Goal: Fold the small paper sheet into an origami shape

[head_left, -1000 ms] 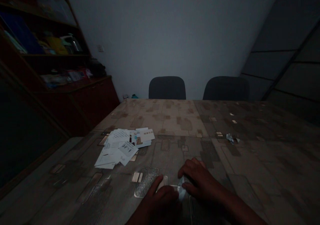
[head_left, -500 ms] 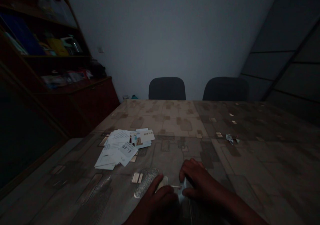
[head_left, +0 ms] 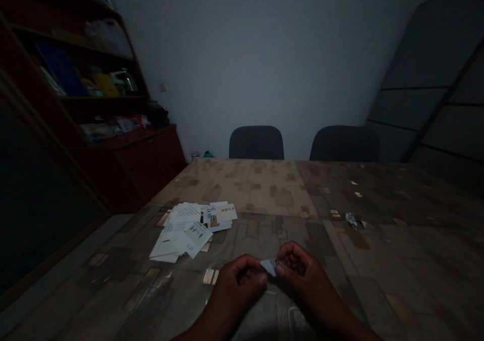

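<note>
A small, pale folded piece of paper point(head_left: 268, 266) is held up over the table, between my two hands. My right hand point(head_left: 302, 275) pinches its right side between thumb and bent fingers. On the other side, the curled fingers and thumb of my left hand point(head_left: 242, 280) close at the paper's left corner. The part inside my right fingers is hidden. Ahead and to the left lies a spread pile of printed cards point(head_left: 185, 230), overlapping one another. Small crumpled or folded paper pieces point(head_left: 351, 220) rest farther off to the right.
A patterned cloth covers the table point(head_left: 260, 179). Two dark chairs point(head_left: 256, 142) point(head_left: 345, 143) stand behind its far edge. At the left is a reddish cabinet point(head_left: 151, 154) with loaded shelves. The room is dim.
Both hands have lifted from near the tabletop and turned, bringing the paper up between the fingertips. My left fingers now meet its corner. The camera view has tilted slightly upward.
</note>
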`<state>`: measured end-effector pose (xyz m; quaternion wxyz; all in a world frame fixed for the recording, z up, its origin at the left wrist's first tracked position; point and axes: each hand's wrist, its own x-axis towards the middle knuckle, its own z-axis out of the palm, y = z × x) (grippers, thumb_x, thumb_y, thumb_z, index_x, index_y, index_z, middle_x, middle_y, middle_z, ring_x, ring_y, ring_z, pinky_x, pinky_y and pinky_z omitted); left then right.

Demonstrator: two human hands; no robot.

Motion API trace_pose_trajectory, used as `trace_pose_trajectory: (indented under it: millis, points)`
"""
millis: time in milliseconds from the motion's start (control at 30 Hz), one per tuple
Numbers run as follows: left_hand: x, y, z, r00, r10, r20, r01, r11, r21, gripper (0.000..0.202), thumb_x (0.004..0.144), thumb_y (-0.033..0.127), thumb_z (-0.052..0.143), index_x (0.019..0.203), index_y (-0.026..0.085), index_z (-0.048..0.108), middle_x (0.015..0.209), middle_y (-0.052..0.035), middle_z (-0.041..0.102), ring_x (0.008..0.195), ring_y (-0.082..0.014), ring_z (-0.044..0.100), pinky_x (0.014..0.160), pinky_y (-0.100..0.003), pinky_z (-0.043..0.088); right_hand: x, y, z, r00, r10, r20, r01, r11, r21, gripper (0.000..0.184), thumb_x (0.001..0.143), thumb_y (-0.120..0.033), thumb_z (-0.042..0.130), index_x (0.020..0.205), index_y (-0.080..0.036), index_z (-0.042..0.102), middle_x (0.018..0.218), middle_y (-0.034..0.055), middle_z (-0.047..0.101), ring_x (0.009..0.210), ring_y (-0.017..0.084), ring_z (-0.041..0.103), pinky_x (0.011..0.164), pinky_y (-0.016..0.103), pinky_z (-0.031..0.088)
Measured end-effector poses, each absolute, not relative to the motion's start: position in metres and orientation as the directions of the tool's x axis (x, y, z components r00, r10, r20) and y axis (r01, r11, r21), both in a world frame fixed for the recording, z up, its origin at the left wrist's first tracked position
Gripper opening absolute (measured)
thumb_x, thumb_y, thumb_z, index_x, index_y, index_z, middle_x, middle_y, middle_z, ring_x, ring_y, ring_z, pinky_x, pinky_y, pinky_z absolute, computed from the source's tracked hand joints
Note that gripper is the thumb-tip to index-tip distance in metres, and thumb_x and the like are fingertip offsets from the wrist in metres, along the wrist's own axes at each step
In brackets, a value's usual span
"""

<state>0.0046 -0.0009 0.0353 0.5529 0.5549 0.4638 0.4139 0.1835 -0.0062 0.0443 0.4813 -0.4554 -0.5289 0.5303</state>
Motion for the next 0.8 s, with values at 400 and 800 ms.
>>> trace_pose_trajectory:
  millis: [400,800]
  points:
    - [0.009,0.003,0.042,0.217,0.974,0.060,-0.055,-0.049,0.997,0.029,0.078,0.041,0.067,0.065,0.015,0.060,0.064,0.0009,0.050,0.062,-0.0141,0.045,0.059,-0.024,0.035,0.174,-0.012,0.033,-0.130,0.991,0.028,-0.029,0.025,-0.999,0.044,0.073,-0.058,0.069,0.066,-0.019,0.050,0.058,-0.0068,0.041,0.056,0.011,0.035,0.053,0.023,0.029]
    - [0.013,0.007,0.031,0.178,0.983,0.036,-0.173,-0.005,0.985,0.023,0.085,0.039,0.063,0.094,0.018,0.060,0.072,0.0001,0.059,0.068,-0.0152,0.054,0.065,-0.024,0.041,0.171,-0.011,0.026,0.015,1.000,-0.020,-0.032,-0.020,-0.999,0.040,0.071,-0.054,0.072,0.070,-0.019,0.055,0.060,-0.0055,0.046,0.057,0.012,0.041,0.055,0.023,0.030]
